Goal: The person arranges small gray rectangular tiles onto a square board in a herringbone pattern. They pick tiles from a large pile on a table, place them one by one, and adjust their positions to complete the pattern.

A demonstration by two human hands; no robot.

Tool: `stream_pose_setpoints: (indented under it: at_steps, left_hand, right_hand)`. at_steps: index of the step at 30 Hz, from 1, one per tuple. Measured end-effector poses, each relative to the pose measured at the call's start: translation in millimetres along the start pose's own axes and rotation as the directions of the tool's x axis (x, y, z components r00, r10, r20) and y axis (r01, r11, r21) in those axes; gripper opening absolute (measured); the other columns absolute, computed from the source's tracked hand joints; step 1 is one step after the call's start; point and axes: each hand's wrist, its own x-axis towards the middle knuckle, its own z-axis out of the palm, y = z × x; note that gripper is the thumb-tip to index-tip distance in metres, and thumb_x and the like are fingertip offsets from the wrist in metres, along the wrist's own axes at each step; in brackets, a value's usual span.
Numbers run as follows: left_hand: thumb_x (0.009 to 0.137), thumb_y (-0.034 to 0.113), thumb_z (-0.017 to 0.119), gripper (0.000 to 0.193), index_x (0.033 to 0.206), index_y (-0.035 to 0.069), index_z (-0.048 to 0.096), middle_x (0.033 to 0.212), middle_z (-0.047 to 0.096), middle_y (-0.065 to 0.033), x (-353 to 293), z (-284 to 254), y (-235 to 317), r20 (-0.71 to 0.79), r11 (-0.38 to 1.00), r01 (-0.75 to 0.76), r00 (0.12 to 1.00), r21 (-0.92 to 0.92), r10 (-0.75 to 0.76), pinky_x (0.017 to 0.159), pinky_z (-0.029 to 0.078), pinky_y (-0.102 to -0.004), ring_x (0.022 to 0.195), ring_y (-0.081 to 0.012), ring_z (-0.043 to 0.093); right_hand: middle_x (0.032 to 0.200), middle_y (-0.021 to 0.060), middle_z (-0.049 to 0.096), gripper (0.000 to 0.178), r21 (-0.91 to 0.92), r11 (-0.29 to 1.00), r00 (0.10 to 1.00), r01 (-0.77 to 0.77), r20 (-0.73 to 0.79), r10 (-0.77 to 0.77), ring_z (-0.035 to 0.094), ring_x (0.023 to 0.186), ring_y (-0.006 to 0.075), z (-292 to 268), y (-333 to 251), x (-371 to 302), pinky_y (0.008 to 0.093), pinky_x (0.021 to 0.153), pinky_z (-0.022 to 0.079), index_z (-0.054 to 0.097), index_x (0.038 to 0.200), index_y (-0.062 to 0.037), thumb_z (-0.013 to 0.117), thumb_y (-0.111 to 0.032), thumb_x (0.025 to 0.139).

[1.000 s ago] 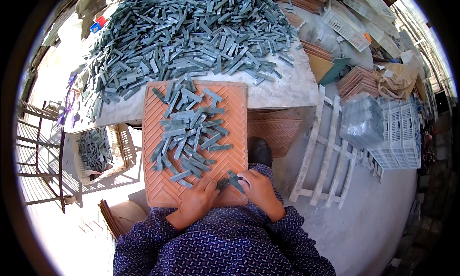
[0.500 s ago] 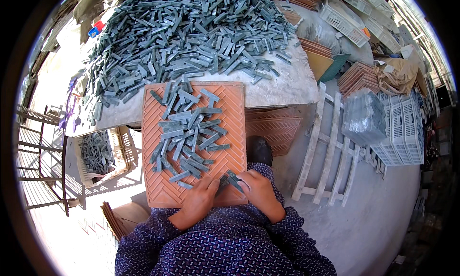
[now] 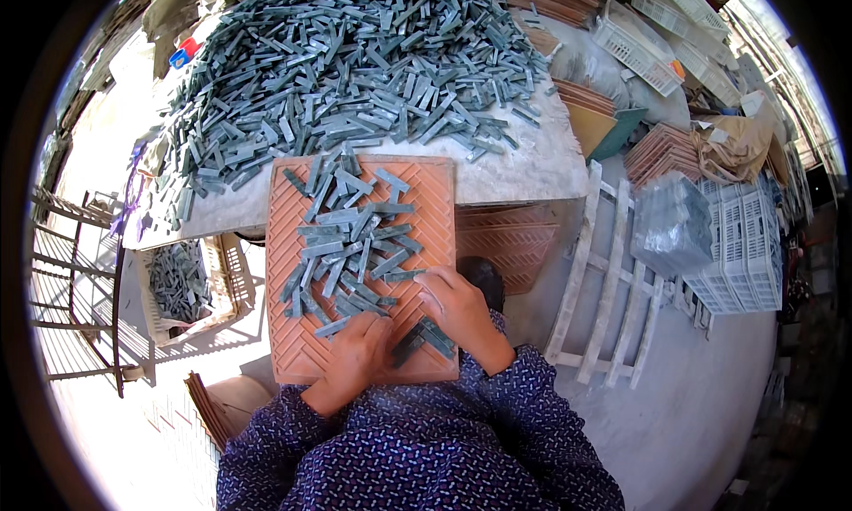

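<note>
An orange tray [image 3: 297,356] with raised herringbone ridges rests at my lap, its far end against the table. Loose grey-green stone strips [image 3: 355,236] lie heaped over its middle and far part. In its near right corner several strips [image 3: 424,341] lie side by side in slanted grooves. My right hand [image 3: 457,309] pinches the end of one stone strip [image 3: 404,276] at the heap's right edge. Low over the tray, my left hand [image 3: 353,351] is closed, fingers bent down beside the nearest loose strips; what it holds, if anything, is hidden.
A large pile of stone strips [image 3: 355,67] covers most of the pale table [image 3: 524,169]. Below left stands a crate [image 3: 232,285] of strips beside a metal rack [image 3: 119,307]. On the right are a slatted wooden pallet [image 3: 612,271], white crates [image 3: 741,254] and stacked orange trays [image 3: 661,152].
My right hand has moved up and left from the near right corner to a loose strip. My left hand has shifted slightly left, and the corner strips now lie uncovered.
</note>
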Motion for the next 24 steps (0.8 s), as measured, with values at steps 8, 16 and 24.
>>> stream_pose_setpoints:
  at_steps: [8,16,24]
  left_hand:
    - [0.073,0.005,0.065,0.027,0.100,0.002,0.061,0.094,0.056,-0.0102,35.4,-5.0,-5.8,-0.050,0.970,-0.022,0.998,0.243,0.035,0.077,0.046,-0.0367,0.090,-0.0280,0.054]
    - [0.074,0.010,0.063,0.015,0.086,0.004,0.057,0.083,0.051,-0.0082,41.7,12.5,-15.9,-0.075,0.941,-0.063,0.993,0.333,0.093,0.067,0.045,-0.0352,0.078,-0.0249,0.051]
    - [0.075,0.010,0.066,0.023,0.094,0.002,0.057,0.091,0.059,-0.0120,54.4,-11.5,6.4,-0.198,0.969,-0.230,0.949,0.093,0.244,0.074,0.047,-0.0373,0.086,-0.0281,0.057]
  right_hand:
    - [0.096,0.0121,0.062,0.026,-0.067,0.995,0.988,-0.077,0.128,0.085,0.063,0.080,0.0288,1.3,12.9,-1.2,0.0351,0.069,0.052,0.062,0.100,-0.0031,0.070,-0.008,0.076]
    - [0.092,0.0134,0.062,0.027,0.072,0.926,0.926,-0.371,0.101,0.364,0.064,0.071,0.0260,-11.4,-3.5,-66.0,0.0325,0.065,0.051,0.063,0.102,-0.0025,0.073,-0.006,0.076]
    - [0.087,0.0148,0.063,0.021,0.005,0.935,0.935,-0.353,-0.008,0.353,0.064,0.074,0.0297,-2.7,-9.9,-64.2,0.0339,0.066,0.051,0.063,0.095,-0.0012,0.070,0.000,0.076]
